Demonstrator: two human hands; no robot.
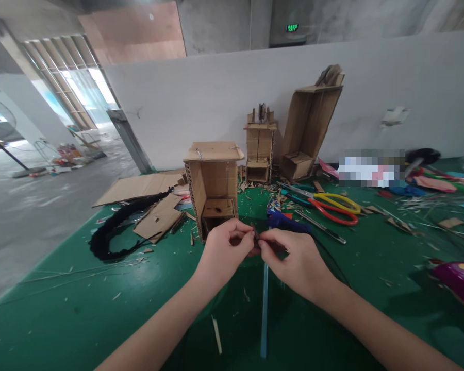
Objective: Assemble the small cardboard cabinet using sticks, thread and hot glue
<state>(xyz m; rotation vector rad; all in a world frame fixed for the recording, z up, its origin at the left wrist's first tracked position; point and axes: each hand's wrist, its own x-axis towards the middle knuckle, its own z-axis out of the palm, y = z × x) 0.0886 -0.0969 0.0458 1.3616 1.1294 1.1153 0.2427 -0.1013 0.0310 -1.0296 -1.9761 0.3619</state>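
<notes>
We see two bare hands meet over a green table [81,304]. The left hand [222,247] and the right hand [294,260] both pinch one tiny dark piece [255,238] with their fingers pressed together on it. The piece is too small for us to tell what it is. It sits in the air between the fingertips, just in front of a small cardboard house [213,185]. A blue glue gun [284,220] lies just behind the right hand. Red and yellow scissors [334,208] lie farther back. Two more cardboard models [260,147] stand by the white wall. A black cord [116,226] curls on the left, and a thin pale blue stick [264,314] lies under the hands.
</notes>
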